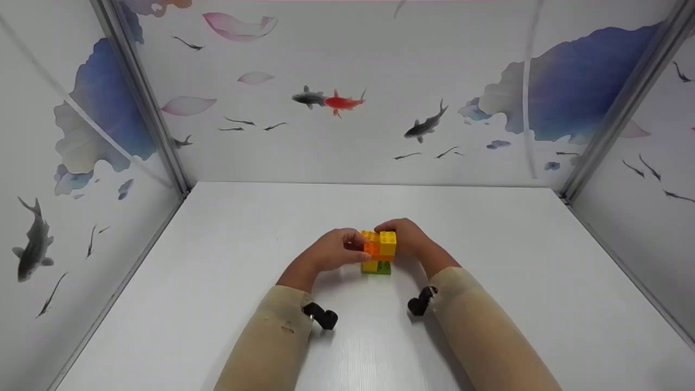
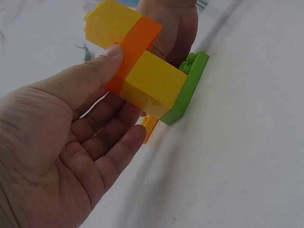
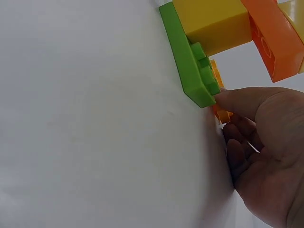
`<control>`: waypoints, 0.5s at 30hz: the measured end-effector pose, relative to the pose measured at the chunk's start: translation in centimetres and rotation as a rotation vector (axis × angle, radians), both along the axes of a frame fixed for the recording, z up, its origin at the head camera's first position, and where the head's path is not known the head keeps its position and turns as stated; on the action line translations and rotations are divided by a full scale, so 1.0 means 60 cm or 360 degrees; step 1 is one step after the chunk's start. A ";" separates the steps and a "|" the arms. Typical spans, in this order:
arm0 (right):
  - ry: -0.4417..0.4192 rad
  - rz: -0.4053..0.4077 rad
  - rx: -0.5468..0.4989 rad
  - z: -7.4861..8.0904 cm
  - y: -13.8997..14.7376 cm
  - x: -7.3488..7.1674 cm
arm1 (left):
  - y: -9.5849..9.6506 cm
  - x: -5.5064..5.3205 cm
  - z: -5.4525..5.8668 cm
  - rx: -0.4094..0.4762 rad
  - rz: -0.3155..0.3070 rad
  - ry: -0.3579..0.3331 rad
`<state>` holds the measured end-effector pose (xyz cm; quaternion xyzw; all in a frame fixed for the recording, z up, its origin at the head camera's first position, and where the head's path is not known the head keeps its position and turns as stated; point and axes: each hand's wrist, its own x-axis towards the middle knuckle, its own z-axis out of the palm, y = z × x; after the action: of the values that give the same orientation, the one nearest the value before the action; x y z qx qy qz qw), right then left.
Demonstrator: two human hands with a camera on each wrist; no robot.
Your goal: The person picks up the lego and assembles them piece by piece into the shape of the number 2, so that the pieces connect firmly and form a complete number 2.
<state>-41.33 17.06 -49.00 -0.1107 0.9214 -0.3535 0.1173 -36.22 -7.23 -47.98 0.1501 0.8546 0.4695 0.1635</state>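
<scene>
A small stack of toy building blocks stands on the white table in front of me. At its base lies a green plate (image 1: 384, 268) with studs, bearing a yellow block (image 2: 156, 78). An orange block (image 2: 137, 45) crosses above that and overhangs, topped by another yellow block (image 1: 387, 244). My left hand (image 1: 337, 251) pinches the orange block, thumb on its near face and fingers behind. My right hand (image 1: 410, 239) grips the base from the far right side, its thumb at the end of the green plate. Behind the plate, a further orange piece (image 3: 222, 115) shows, partly hidden.
White panels printed with fish and leaves enclose the white tabletop (image 1: 217, 228) at the back and both sides. Black clip-like pieces (image 1: 321, 316) stick out from both beige sleeves (image 1: 271, 326).
</scene>
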 end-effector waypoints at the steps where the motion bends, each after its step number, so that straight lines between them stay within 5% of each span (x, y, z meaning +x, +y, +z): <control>1: -0.0013 -0.0018 -0.0002 0.001 0.000 0.000 | 0.000 0.000 0.000 0.0001 0.0001 -0.0002; 7: -0.0112 -0.0154 -0.0107 0.014 0.002 0.003 | 0.001 -0.001 -0.001 0.0003 0.0001 -0.0009; 15: -0.0070 -0.0167 -0.0215 0.044 0.015 0.014 | 0.001 -0.006 0.000 -0.0031 0.0009 -0.0024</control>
<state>-40.47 17.99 -46.37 -0.0622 0.8973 -0.4227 0.1110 -36.58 -7.16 -47.98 0.1424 0.8583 0.4627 0.1700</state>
